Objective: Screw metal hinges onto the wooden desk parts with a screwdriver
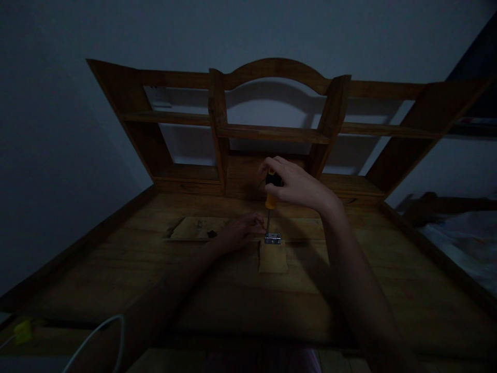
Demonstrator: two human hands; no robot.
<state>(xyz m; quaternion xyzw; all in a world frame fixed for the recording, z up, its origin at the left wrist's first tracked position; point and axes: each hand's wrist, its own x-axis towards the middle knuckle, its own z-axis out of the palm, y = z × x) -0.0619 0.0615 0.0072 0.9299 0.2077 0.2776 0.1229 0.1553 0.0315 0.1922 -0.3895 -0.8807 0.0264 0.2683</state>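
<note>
My right hand is closed round the black-and-orange handle of a screwdriver held upright. Its shaft points down onto a small metal hinge. The hinge joins a long flat wooden board and a small wooden block lying on the desk. My left hand rests on the board just left of the hinge, its fingertips pinched near the screwdriver's tip. What they pinch is too small to make out.
A wooden hutch with open shelves rises at the back of the desk. A white cable and a small yellow object lie at the near left. Pale bedding shows to the right. The room is dim.
</note>
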